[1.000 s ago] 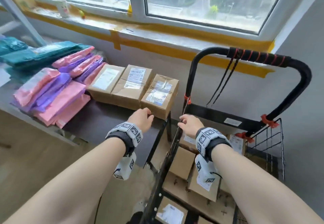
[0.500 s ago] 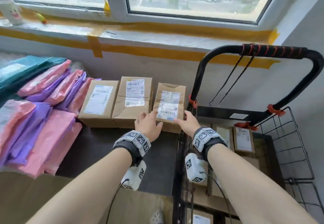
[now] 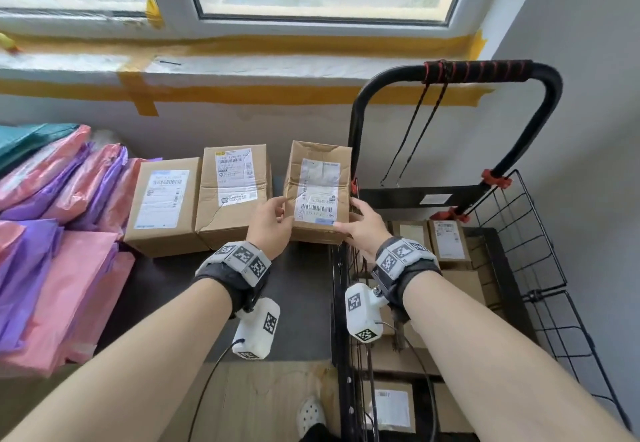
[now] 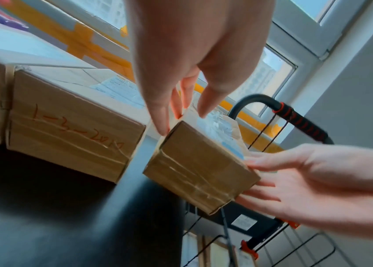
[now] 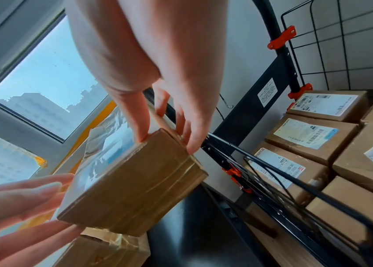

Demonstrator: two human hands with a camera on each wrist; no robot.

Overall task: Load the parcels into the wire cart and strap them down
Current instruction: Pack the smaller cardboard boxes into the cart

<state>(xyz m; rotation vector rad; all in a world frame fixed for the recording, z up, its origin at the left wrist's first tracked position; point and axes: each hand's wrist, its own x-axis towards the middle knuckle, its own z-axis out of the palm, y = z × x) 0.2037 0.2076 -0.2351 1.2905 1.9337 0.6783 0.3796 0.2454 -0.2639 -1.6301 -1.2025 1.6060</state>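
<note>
Head view — parcel [image 3: 318, 178] between left hand [image 3: 272, 227] and right hand [image 3: 363, 230]; both touching

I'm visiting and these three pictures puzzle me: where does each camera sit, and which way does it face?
Head: on the head, facing forward and down at the table and wire cart; both forearms show, left hand and right hand holding a small box.
Left wrist: on that wrist, facing along the left hand at the small box; right hand opposite.
Right wrist: on that wrist, facing along the right hand at the small box, parcels beyond; left hand opposite.
Both wrist views share the small box and both hands.
</note>
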